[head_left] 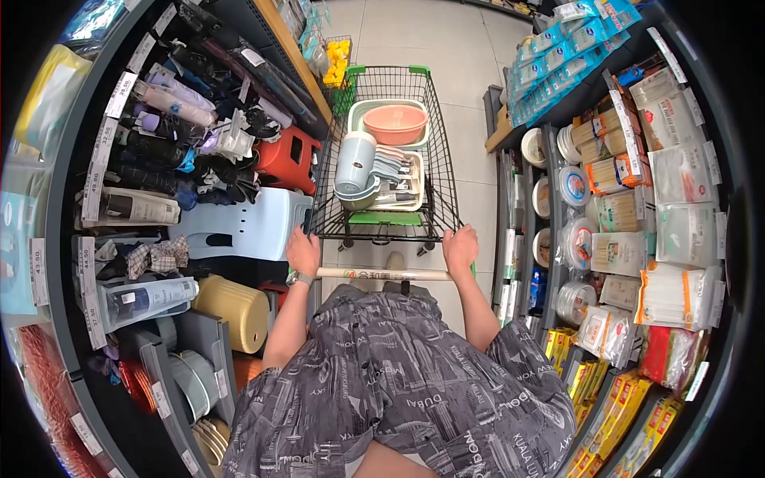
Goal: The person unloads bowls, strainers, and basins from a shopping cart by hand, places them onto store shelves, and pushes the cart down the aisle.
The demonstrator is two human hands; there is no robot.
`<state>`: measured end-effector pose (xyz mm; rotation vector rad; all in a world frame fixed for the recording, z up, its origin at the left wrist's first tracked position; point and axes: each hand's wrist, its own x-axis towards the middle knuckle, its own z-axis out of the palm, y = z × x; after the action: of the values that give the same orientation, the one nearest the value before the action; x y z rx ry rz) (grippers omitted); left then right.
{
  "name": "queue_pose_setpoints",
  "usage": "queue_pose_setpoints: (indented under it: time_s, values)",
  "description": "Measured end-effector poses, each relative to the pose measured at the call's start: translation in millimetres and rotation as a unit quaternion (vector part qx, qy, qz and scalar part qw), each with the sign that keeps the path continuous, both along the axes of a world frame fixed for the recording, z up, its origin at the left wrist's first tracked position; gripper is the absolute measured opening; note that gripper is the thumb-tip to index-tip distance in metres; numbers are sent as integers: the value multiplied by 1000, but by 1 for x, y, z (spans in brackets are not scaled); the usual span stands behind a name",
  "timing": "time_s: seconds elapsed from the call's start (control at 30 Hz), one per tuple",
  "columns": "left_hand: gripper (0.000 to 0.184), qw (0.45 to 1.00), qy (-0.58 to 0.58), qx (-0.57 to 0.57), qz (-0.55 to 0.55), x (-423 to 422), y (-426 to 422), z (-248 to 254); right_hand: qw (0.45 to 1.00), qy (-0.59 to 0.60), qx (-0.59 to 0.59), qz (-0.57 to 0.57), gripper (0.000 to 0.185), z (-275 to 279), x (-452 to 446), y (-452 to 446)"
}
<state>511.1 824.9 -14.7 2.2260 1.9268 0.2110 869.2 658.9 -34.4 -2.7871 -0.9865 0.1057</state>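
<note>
Both sides of the shopping cart (386, 217) held: left hand (303, 253) and right hand (460, 250) curl fingers round it at the handle's (382, 274) ends. Cart stands ahead on floor (468, 131), carrying pink basin (395, 123), grey container (356, 159).

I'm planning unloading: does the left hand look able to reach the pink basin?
Probably not: the left hand is beside the push bar, while the pink basin sits far ahead, beyond the grey canister.

Grey city-name-print shirt (402, 358), wide short sleeves (524, 370), left-wrist watch (300, 277)
</note>
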Motion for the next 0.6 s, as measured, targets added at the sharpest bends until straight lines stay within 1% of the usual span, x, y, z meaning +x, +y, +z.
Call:
queue_pose_setpoints:
  time_s: [0.1, 0.2, 0.3, 0.33, 0.4, 0.53, 0.6]
  values:
    - [46, 1000, -2, 6, -3, -4, 1, 0, 1000, 17, -8, -2, 38, 6, -7, -3]
    - [46, 1000, -1, -1, -1, -11, -3, 0, 1000, 13, -20, -7, 38, 15, -18, -7]
    - [46, 1000, -13, 12, -7, -18, -3, 0, 1000, 6, -16, -1, 39, 13, -22, -13]
    - [47, 1000, -12, 0, -9, -19, -4, 2, 1000, 0, -12, -2, 39, 13, -23, -16]
    - [47, 1000, -18, -8, -6, -22, -6, 5, 998, 53, -14, -9, 41, 17, -26, -20]
    - [47, 999, -36, 4, -17, -35, -19, 1, 998, 59, -4, -9, 47, 28, -42, -31]
    - [46, 999, -46, 12, -24, -37, -25, 2, 994, 4, 92, 55, 51, 30, -57, -42]
